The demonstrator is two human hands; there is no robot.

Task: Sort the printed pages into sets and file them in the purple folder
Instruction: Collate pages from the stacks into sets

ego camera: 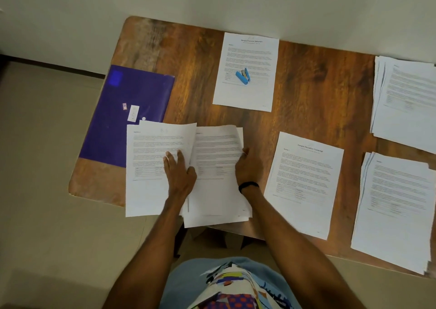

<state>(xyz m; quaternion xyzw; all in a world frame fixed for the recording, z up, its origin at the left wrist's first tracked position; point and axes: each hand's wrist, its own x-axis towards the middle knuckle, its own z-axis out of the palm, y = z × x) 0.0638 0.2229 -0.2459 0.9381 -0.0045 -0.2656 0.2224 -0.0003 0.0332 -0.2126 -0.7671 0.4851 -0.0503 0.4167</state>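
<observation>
Head view, looking down: my left hand [180,174] lies flat with straight fingers, pressing on a printed sheet [146,190] that sits at the near left of the wooden table [318,84]. That sheet's right edge curls upward where it meets the stack of pages [217,190] beside it. My right hand [247,167] grips the right edge of that stack, thumb on top and fingers tucked under the edge, and I wear a black band [249,187] on that wrist. Both the sheet and the stack hang over the table's near edge.

The purple folder [127,110] lies closed at the left end of the table, small white stickers on its cover. Its near right corner is covered by the sheet under my left hand.

Farther back, near the wall, a page headed Sample Financial Statement [247,94] lies alone with a blue stapler [243,76] resting on it. To the right of my right hand, just beside the stack, lies a page headed Sample Education Transcript [304,183]. At the right end of the table are two more piles: a far pile [405,101] and a near pile [396,209], each fanned slightly along its left edge and cut off by the frame.
</observation>
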